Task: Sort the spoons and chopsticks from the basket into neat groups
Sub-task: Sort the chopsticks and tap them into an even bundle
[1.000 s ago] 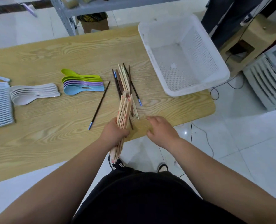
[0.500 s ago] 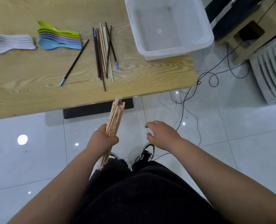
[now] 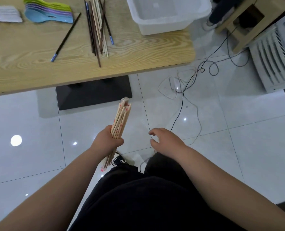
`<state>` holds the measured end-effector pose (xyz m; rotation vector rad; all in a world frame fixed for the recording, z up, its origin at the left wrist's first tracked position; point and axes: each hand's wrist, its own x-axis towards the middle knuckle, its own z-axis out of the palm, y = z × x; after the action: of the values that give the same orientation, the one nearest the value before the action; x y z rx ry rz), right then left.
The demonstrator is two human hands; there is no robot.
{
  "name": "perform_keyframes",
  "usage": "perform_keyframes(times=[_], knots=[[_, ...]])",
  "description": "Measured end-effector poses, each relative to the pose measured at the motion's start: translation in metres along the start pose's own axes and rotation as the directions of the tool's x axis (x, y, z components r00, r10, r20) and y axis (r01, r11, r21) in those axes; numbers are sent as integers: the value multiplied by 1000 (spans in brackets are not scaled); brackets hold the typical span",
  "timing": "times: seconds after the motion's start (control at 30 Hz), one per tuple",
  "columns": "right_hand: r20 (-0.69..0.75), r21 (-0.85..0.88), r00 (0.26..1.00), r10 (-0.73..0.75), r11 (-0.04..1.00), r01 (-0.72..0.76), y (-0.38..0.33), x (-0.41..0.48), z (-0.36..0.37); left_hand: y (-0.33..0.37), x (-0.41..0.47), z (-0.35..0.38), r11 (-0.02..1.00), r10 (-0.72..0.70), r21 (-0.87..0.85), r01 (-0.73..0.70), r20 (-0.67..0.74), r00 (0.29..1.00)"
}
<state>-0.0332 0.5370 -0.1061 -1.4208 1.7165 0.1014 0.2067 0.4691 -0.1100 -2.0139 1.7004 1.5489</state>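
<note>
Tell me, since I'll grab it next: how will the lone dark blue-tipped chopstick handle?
The lone dark blue-tipped chopstick looks thin and straight, so probably stiff and light. Flat on the wooden table, it may roll or skid.

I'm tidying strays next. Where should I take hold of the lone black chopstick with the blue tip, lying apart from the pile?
Probably pinch the lone black chopstick around its middle, from above, fingers across its length. It lies flat and slanted on the table, with bare wood on both sides there; its far end nears the blue spoon. The right hand holds nothing.
</note>
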Motion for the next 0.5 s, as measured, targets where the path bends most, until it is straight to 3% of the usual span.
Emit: perform_keyframes(times=[0.3,0.5], knots=[[-187,142,976,113,986,-87,120,-29,-56,17,-45,63,989,-96,-129,78,-138,986],[-125,114,984,130,987,-116,162,-55,-41,35,-64,125,984,-105,-153,90,-90,990]])
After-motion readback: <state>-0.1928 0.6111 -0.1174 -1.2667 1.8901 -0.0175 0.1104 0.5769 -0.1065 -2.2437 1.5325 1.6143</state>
